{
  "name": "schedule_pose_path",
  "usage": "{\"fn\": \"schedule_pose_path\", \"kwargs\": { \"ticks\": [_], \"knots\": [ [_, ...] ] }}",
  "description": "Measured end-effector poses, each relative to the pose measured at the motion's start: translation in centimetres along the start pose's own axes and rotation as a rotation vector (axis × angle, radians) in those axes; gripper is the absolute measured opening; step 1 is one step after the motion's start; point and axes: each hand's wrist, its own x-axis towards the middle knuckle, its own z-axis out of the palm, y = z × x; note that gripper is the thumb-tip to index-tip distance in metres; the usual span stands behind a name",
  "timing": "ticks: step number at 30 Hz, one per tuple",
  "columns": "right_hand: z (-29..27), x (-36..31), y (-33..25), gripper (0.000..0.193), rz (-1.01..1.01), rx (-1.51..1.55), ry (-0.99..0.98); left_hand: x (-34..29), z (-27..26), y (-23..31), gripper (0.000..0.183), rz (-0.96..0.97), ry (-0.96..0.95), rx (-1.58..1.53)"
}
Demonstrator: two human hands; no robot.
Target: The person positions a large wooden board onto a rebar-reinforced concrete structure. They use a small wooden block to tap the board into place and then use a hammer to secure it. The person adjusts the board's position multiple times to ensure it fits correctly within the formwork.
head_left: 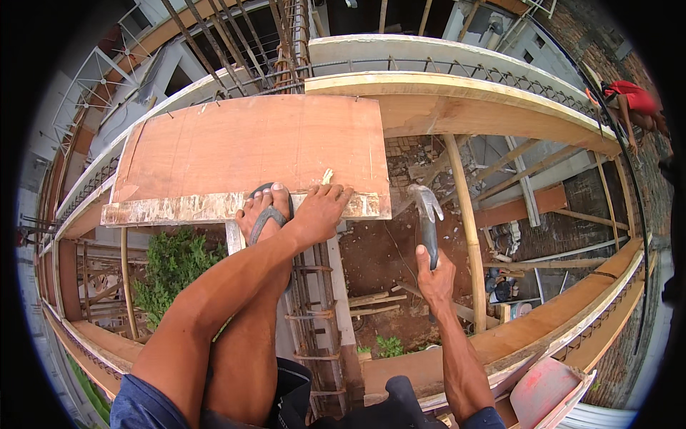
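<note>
Bamboo prop pole (466, 236) upright at three o'clock of the claw hammer (427, 218), just beside it. Rebar cage (314, 314) running below, green shrub (168, 268) at eight o'clock. Sandalled foot (266, 214) planted on the plywood sheet (250, 146), reddish, flat, its near edge crusted pale. Left hand (318, 211) pressing that edge at five o'clock of the sheet, fingers spread flat. Right hand (434, 275) wrapped tight on the hammer's dark handle, steel head raised near the sheet's corner.
</note>
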Motion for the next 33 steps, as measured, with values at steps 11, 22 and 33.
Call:
{"fn": "schedule_pose_path", "kwargs": {
  "ticks": [11,22,33],
  "knots": [
    [1.9,-0.1,2.8,0.059,0.242,0.034,-0.031,0.1,1.0,-0.3,0.084,0.007,0.030,-0.035],
    [1.2,-11.3,2.3,0.036,0.755,0.426,-0.397,-0.2,1.8,-1.4,0.082,0.007,0.155,-0.221],
    [0.4,-21.5,8.7,0.044,0.432,-0.016,-0.380,-0.9,-1.1,-0.9,0.079,-0.138,-0.029,-0.060]
  ]
}}
